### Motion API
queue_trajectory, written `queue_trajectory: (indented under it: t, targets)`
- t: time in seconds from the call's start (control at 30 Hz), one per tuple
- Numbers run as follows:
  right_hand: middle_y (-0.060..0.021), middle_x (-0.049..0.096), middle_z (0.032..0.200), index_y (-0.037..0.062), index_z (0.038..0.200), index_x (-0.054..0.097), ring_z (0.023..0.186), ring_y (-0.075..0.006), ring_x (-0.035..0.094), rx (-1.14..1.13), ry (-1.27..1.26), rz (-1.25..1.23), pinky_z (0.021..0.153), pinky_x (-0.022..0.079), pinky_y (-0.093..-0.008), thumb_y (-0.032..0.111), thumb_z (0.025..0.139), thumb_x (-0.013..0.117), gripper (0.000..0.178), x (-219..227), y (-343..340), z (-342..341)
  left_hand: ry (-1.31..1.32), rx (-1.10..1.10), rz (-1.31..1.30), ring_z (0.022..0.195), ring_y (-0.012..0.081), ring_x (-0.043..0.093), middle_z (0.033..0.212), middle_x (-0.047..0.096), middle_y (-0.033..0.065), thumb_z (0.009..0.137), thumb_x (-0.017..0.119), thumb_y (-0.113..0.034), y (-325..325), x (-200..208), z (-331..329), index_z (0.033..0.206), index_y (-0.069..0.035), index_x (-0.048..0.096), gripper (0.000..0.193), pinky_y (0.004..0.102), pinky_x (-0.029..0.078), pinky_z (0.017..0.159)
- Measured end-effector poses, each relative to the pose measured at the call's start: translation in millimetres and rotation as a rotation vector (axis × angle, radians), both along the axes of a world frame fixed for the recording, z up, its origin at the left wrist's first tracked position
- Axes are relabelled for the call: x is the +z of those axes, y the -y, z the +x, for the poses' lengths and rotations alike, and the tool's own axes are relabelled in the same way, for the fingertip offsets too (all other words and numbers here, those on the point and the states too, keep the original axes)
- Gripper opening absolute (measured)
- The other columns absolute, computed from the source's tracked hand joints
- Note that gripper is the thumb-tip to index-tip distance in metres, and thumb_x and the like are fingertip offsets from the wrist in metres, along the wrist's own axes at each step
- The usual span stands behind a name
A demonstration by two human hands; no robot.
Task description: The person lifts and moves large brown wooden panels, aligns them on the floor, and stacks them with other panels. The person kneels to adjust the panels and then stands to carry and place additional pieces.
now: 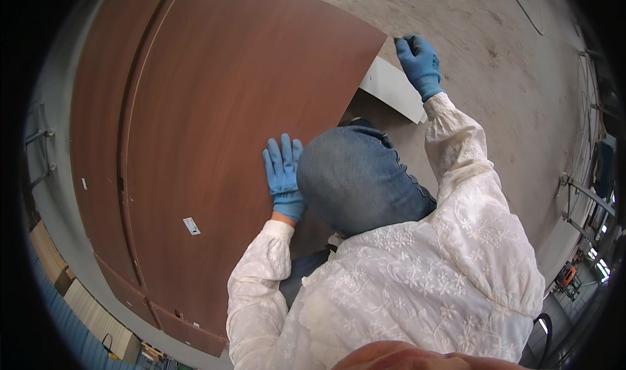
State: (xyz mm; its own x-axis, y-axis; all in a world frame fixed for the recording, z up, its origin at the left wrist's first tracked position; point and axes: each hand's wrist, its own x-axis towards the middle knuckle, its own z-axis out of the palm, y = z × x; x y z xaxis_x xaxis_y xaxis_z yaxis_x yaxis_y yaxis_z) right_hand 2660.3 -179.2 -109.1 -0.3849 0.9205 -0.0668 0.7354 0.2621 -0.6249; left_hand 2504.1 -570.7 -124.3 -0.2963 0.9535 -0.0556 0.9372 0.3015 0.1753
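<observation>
A large reddish-brown board [248,76] lies in front of me, with a small white label [191,226] on its face. My left hand [284,174], in a blue glove, rests flat on this board near its right edge, fingers stretched out. Beyond the board's far right corner is my right hand [420,64], also gloved in blue, with its fingers curled closed. A small dark bit shows at the fingertips, too small to name. Below that hand a whitish panel [393,91] sticks out from under the board. My bent knee in blue jeans [358,177] is beside the board's edge.
Another brown board [104,128] lies along the left, past a dark gap. Stacked pale boards [101,321] stand at the lower left. Dusty concrete floor [502,63] stretches to the right, with a thin cable [525,11]. A metal frame [590,197] stands at the far right.
</observation>
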Motion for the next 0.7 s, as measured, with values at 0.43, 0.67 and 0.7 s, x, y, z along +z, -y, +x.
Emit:
queue_trajectory:
  t: [0.43, 0.67, 0.7]
  targets:
    - [-0.0102, 0.059, 0.147, 0.0079, 0.147, 0.054, 0.139, -0.0233, 0.052, 0.324, -0.586, -0.477, 0.119, 0.038, -0.0379, 0.032, 0.09, 0.075, 0.065, -67.4, -25.3, -7.3, -0.077, 0.074, -0.009, 0.153, 0.0472, 0.025, 0.168, 0.028, 0.0151, 0.101, 0.054, -0.047, 16.3, -21.2, 3.6, 0.16, -0.012, 0.033, 0.071, 0.0634, 0.026, 0.121]
    - [-0.0154, 0.063, 0.141, 0.0062, 0.143, 0.057, 0.131, -0.0297, 0.06, 0.304, -0.434, -0.393, 0.112, 0.046, -0.0399, 0.037, 0.089, 0.075, 0.065, -54.5, -24.6, -10.1, -0.1, 0.071, -0.055, 0.151, 0.0479, 0.03, 0.163, 0.037, 0.0185, 0.103, 0.053, -0.045, 11.1, -19.4, -3.2, 0.151, -0.012, 0.044, 0.059, 0.0645, 0.027, 0.12]
    - [-0.0162, 0.064, 0.139, 0.006, 0.142, 0.059, 0.128, -0.0307, 0.062, 0.294, -0.407, -0.369, 0.11, 0.048, -0.0404, 0.038, 0.09, 0.075, 0.064, -53.1, -25.7, -11.6, -0.1, 0.047, -0.042, 0.151, 0.0481, 0.029, 0.163, 0.036, 0.0191, 0.102, 0.054, -0.043, 8.2, -20.5, -6.4, 0.149, -0.012, 0.045, 0.057, 0.0648, 0.027, 0.12]
